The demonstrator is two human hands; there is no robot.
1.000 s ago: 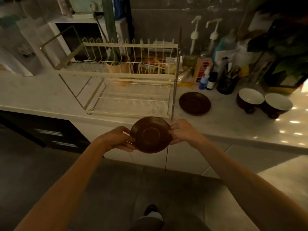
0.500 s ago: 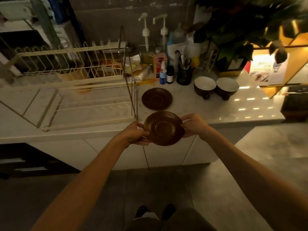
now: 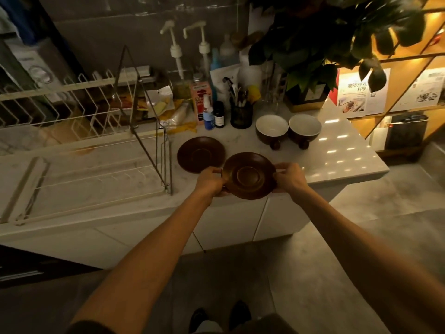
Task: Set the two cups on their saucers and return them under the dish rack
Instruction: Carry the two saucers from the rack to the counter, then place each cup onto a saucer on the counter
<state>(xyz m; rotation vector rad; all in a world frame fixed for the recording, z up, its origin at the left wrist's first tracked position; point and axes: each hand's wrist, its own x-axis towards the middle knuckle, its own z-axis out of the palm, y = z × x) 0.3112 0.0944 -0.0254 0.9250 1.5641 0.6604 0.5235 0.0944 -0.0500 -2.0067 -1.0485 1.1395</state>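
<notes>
I hold a dark brown saucer [image 3: 249,175] level over the counter's front edge, my left hand [image 3: 210,181] gripping its left rim and my right hand [image 3: 290,177] its right rim. A second brown saucer [image 3: 198,153] lies flat on the white counter just behind and to the left, partly covered by the held one. Two dark cups with white insides, the left cup [image 3: 271,128] and the right cup [image 3: 304,127], stand side by side further back on the right. The cream wire dish rack [image 3: 101,150] fills the counter's left half.
Pump bottles [image 3: 177,53], small bottles [image 3: 209,114], a black utensil holder [image 3: 240,114] and a carton crowd the back of the counter. A leafy plant [image 3: 320,37] hangs over the right rear. The counter's right end [image 3: 375,165] drops to the floor; a wooden shelf stands beyond.
Both hands have carried the saucer forward and to the right, from in front of the counter's edge to over the counter beside the other saucer. The view has swung right.
</notes>
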